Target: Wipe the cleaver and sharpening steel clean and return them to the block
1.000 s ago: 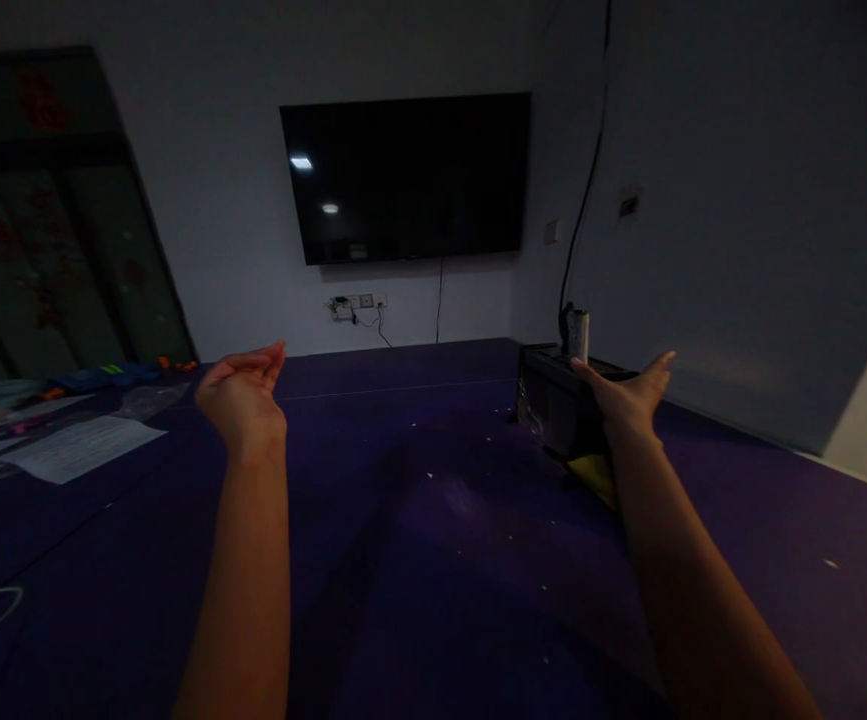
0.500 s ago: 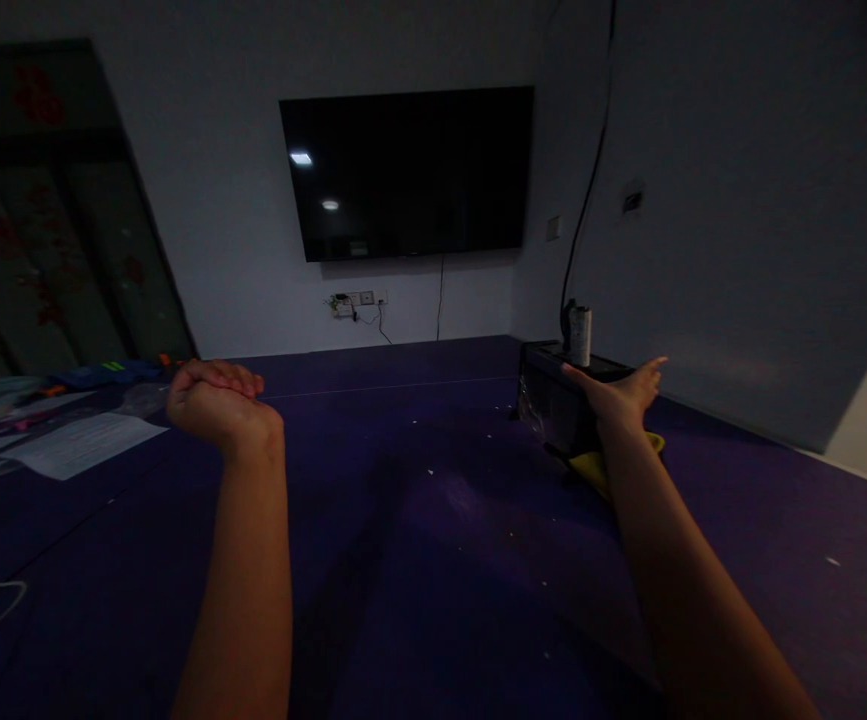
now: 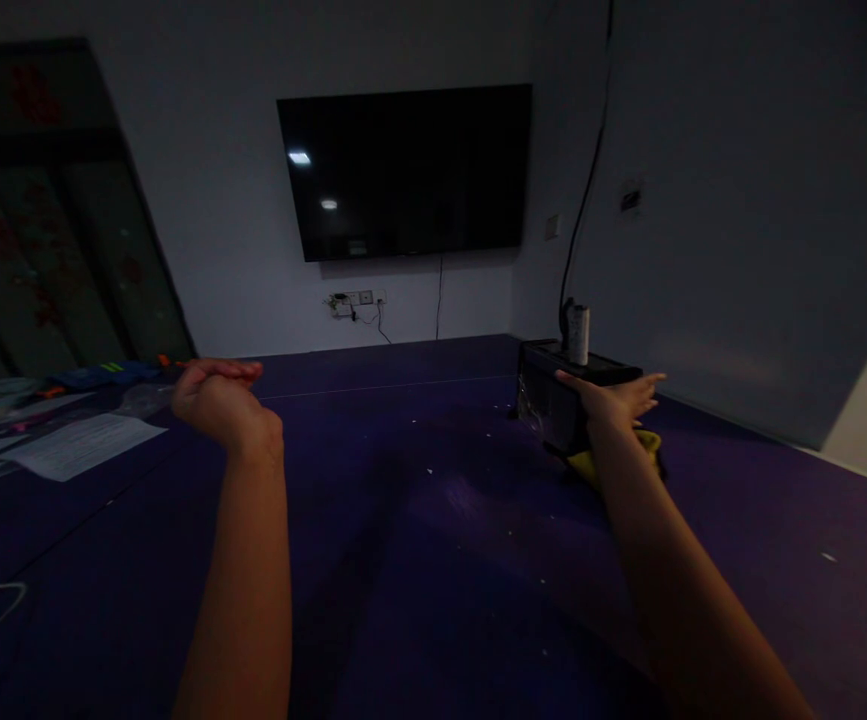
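Purple floor (image 3: 433, 590) lies beneath the left grip (image 3: 219, 395), fingers folded in, and the right grip (image 3: 617, 400), fingers spread. Just beyond the right, nearer one sits the black box (image 3: 549, 400), contact unclear, bearing an upright white cylinder (image 3: 579, 335).

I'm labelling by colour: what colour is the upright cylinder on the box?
Whitish, with faint darker markings; the cylinder shows best in the head view.
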### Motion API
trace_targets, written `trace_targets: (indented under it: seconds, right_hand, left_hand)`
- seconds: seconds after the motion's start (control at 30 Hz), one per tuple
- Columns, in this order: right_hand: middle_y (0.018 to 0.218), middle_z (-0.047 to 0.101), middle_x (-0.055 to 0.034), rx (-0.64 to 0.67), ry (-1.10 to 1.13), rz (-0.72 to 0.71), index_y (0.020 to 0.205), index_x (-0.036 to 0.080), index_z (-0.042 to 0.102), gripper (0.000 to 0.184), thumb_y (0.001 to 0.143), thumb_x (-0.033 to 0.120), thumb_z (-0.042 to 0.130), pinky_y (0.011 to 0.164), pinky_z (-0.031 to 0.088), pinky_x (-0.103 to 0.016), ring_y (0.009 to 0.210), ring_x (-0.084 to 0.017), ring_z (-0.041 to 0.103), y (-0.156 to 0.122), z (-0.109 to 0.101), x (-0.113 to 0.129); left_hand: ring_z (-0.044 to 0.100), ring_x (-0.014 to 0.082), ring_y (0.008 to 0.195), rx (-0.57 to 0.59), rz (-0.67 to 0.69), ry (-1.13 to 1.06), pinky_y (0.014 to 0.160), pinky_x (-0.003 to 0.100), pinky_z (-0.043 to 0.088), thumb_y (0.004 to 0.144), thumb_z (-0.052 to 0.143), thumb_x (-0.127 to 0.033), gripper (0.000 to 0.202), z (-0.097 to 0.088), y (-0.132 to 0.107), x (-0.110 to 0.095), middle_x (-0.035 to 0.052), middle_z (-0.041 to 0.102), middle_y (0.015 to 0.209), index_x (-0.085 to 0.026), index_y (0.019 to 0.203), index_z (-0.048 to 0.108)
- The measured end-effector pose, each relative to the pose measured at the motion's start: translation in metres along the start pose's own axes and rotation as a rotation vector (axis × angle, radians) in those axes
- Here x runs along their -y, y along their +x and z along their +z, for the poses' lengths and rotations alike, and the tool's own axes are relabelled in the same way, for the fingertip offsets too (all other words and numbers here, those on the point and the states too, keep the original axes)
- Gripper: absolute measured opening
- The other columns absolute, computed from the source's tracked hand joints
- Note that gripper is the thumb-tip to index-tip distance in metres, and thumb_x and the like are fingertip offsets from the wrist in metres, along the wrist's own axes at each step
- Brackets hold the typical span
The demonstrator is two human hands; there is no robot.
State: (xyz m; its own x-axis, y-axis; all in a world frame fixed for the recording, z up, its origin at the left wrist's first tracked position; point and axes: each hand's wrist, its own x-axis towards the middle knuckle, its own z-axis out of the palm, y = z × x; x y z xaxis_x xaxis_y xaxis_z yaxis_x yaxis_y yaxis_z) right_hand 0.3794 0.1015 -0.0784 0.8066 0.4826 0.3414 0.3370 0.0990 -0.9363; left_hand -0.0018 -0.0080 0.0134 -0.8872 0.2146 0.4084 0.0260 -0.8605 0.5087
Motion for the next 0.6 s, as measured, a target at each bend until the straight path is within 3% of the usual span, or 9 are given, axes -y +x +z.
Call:
trace_targets:
  seconds: [0.1, 0.23, 0.4, 0.6]
  right_hand:
    - [0.141, 0.022, -0.0228, -0.068, 0.034, -0.007, 0.135, 0.01, 0.017, 0.116, 0.043, 0.042, 0.079, 0.104, 0.008, -0.059, 0.132, -0.039, 0.009, -0.007, 0.003, -0.003]
    - [0.131, 0.034, -0.0194, -0.147, 0.069, -0.092, 0.128, 0.01, 0.026, 0.096, 0.049, 0.034, 0.076, 0.104, 0.013, -0.054, 0.126, -0.035, 0.025, -0.008, 0.008, -0.008]
    - [0.126, 0.039, -0.0172, -0.194, 0.121, -0.085, 0.124, 0.01, 0.032, 0.093, 0.046, 0.03, 0.078, 0.104, 0.02, -0.046, 0.12, -0.031, 0.034, -0.001, 0.013, -0.012]
    - [0.127, 0.039, -0.0121, -0.202, 0.261, -0.069, 0.117, 0.016, 0.038, 0.087, 0.042, 0.029, 0.079, 0.106, 0.018, -0.048, 0.12, -0.03, 0.034, 0.002, 0.011, -0.012]
  left_hand:
    - [0.059, 0.0146, 0.071, 0.062, -0.02, 0.165, 0.068, 0.029, 0.045, 0.052, 0.037, -0.007, 0.016, -0.001, 0.003, 0.006, 0.0, 0.058, 0.065, -0.018, 0.057, 0.048]
    - [0.056, 0.0192, 0.102, 0.148, -0.037, 0.238, 0.086, 0.037, 0.042, 0.058, 0.04, -0.015, 0.023, -0.004, 0.003, 0.007, 0.0013, 0.063, 0.096, -0.021, 0.074, 0.055]
    - [0.053, 0.0195, 0.108, 0.21, -0.105, 0.212, 0.091, 0.037, 0.039, 0.063, 0.042, -0.02, 0.031, -0.004, 0.001, 0.007, 0.0045, 0.063, 0.105, -0.021, 0.089, 0.059]
    - [0.054, 0.0191, 0.107, 0.224, -0.262, 0.159, 0.092, 0.036, 0.04, 0.063, 0.043, -0.021, 0.038, -0.003, -0.002, 0.006, 0.006, 0.064, 0.106, -0.019, 0.096, 0.06]
